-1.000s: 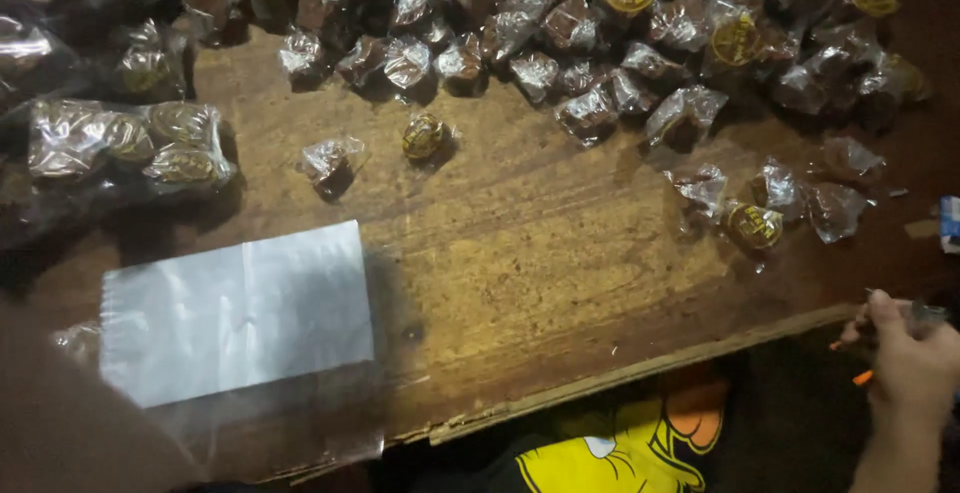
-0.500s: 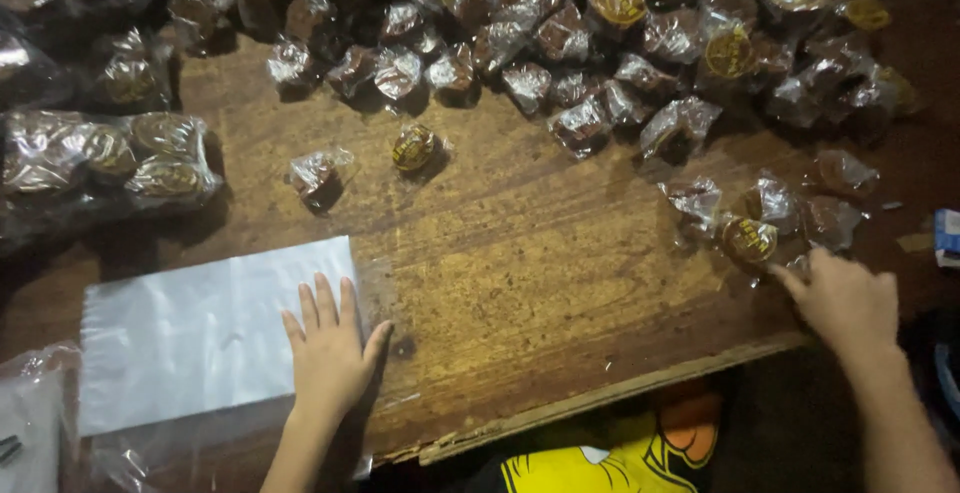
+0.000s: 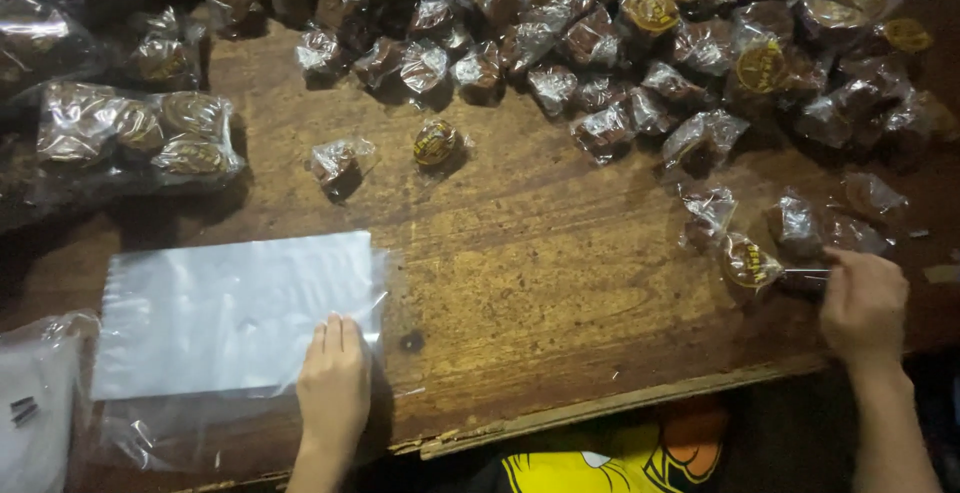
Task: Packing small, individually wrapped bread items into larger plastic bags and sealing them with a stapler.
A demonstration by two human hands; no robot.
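Note:
My left hand (image 3: 335,385) rests on the near right corner of a flat stack of clear plastic bags (image 3: 235,313), fingers bent and pinching the top bag's edge. My right hand (image 3: 865,303) is at the table's right side with its fingers closed on the clear wrapper of a brown wrapped sweet (image 3: 805,275). A wrapped sweet with a yellow label (image 3: 750,261) lies just to the left of that one. A big heap of wrapped sweets (image 3: 640,43) spreads across the far side of the wooden table (image 3: 540,253).
Two lone sweets (image 3: 340,161) (image 3: 437,143) lie mid-table. Filled packs of sweets (image 3: 140,133) sit at the far left. A white plastic bag (image 3: 35,403) is at the near left corner. The table's worn front edge (image 3: 600,408) runs above yellow clothing (image 3: 590,468).
My left hand came onto the bag stack, lay flat, then drew back to its near corner with fingers bent. My right hand rose from below the table edge and closed on a sweet's wrapper.

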